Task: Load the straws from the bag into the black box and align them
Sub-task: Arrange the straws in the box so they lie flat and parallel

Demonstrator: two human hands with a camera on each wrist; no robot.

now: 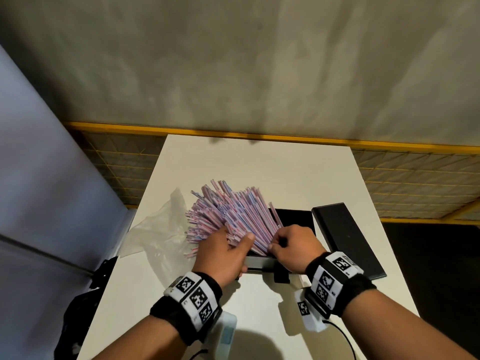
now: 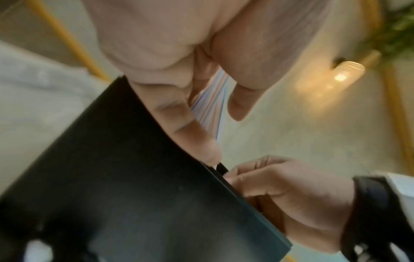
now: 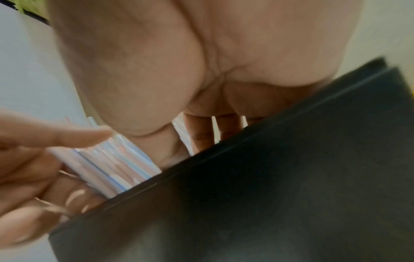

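Note:
A thick bundle of pink-and-blue striped straws (image 1: 233,211) fans up and to the left out of the open black box (image 1: 296,219) in the middle of the white table (image 1: 259,165). My left hand (image 1: 239,239) grips the bundle's near end, thumb across the top. In the left wrist view the straws (image 2: 210,106) show between thumb and fingers above the box wall (image 2: 134,177). My right hand (image 1: 279,241) curls round the bundle's right side at the box's near edge. In the right wrist view its thumb lies against the straws (image 3: 116,163) above the box (image 3: 268,177).
An emptied clear plastic bag (image 1: 155,229) lies crumpled left of the straws. The black lid (image 1: 345,240) lies flat to the right of the box. A yellow mesh fence (image 1: 415,172) runs behind the table. Dark gear (image 1: 85,307) sits off the table's left edge.

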